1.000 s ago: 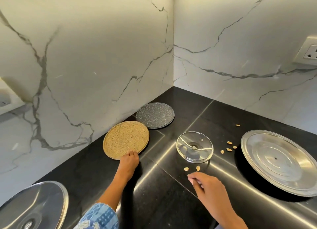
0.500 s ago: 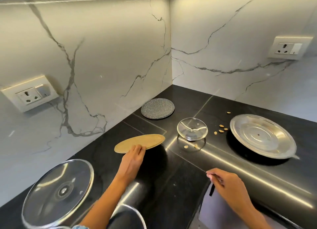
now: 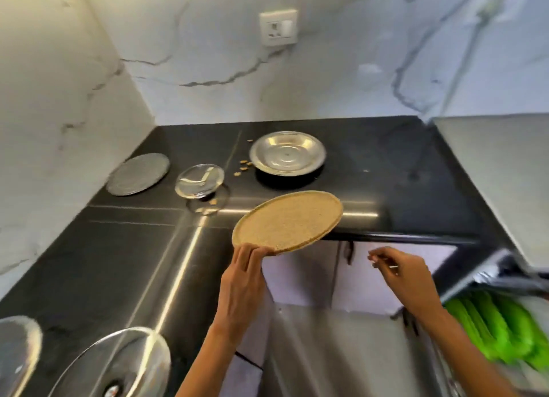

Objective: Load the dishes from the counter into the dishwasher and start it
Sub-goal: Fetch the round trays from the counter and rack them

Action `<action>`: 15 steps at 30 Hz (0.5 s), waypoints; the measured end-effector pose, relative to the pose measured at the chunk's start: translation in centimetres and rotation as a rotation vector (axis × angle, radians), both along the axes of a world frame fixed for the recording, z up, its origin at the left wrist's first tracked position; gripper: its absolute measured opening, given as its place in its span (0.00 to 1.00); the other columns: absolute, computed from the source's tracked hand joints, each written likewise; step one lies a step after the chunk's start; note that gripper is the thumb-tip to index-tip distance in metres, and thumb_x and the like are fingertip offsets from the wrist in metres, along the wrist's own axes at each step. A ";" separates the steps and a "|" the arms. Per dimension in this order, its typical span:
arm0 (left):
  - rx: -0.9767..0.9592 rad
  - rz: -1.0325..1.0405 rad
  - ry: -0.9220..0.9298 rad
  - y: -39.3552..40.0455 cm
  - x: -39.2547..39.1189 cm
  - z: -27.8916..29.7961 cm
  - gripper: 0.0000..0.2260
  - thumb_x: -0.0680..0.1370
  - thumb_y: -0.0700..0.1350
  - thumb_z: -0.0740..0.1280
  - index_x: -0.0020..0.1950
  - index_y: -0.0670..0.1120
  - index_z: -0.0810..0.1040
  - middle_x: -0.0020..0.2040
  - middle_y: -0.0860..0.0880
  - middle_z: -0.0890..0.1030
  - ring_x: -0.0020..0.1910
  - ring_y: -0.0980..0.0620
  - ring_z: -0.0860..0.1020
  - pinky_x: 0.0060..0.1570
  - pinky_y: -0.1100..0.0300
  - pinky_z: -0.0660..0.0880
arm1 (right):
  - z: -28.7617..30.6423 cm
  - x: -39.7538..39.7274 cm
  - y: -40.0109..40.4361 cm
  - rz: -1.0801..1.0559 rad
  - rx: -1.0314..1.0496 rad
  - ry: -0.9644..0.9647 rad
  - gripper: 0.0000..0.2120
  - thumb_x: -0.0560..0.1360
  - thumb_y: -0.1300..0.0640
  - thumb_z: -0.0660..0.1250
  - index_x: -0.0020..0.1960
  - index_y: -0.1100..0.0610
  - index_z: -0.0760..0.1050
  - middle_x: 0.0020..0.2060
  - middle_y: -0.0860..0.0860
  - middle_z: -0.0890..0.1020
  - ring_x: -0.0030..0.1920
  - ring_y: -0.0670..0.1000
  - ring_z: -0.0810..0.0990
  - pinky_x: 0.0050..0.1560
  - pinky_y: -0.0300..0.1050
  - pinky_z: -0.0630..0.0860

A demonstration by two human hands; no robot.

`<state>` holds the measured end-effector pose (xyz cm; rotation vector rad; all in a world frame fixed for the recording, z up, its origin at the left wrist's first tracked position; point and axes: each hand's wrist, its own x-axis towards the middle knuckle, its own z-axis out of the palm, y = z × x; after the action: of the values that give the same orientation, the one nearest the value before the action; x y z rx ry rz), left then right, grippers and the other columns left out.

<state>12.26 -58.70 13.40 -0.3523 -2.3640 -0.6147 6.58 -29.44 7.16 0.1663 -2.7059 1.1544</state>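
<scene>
My left hand [image 3: 245,273] grips the near rim of a round tan speckled plate [image 3: 287,220] and holds it tilted in the air over the front edge of the black counter [image 3: 118,248]. To its right, in front of the cabinet doors, my right hand [image 3: 399,273] hovers with thumb and fingertips pinched together; I cannot make out anything between them. On the counter lie a steel plate [image 3: 287,154], a small glass lid [image 3: 199,179] and a grey speckled plate [image 3: 138,173]. The open dishwasher shows green rack tines [image 3: 490,328] at the lower right.
Two large glass lids [image 3: 118,364] [image 3: 17,346] lie at the counter's near left. Scattered seeds [image 3: 243,167] sit between the small lid and the steel plate. Marble walls close the corner, with a socket [image 3: 278,26]. A grey door panel [image 3: 341,352] is below my hands.
My left hand lifted the tan plate off the counter and carried it right, past the counter's edge. My right hand drew back from the seeds. The view swung right, revealing the dishwasher.
</scene>
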 end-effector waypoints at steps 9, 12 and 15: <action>-0.001 -0.516 -0.169 22.7 -3.0 -3.4 0.10 0.75 0.40 0.56 0.52 0.49 0.71 0.50 0.52 0.71 0.45 0.53 0.72 0.41 0.64 0.68 | -3.2 12.2 22.6 -0.574 0.052 -0.099 0.04 0.71 0.59 0.72 0.44 0.51 0.81 0.36 0.50 0.84 0.35 0.54 0.83 0.35 0.47 0.79; -0.012 -0.692 -0.157 32.1 -2.2 -5.9 0.09 0.74 0.40 0.56 0.51 0.48 0.71 0.49 0.51 0.71 0.46 0.51 0.72 0.42 0.62 0.70 | -5.6 17.2 30.1 -0.731 0.048 -0.114 0.06 0.71 0.59 0.71 0.45 0.49 0.80 0.36 0.49 0.84 0.35 0.52 0.83 0.33 0.47 0.79; -0.048 -0.822 -0.149 40.6 -1.9 -9.7 0.08 0.76 0.41 0.55 0.51 0.49 0.70 0.51 0.49 0.71 0.47 0.48 0.72 0.41 0.59 0.70 | -8.8 21.2 36.5 -0.875 0.022 -0.156 0.15 0.71 0.62 0.70 0.50 0.43 0.76 0.41 0.45 0.84 0.39 0.48 0.84 0.35 0.45 0.80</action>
<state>10.34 -18.12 3.73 -1.3718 -2.3167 -0.9697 27.74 7.10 -1.60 -1.0277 -2.4275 0.8612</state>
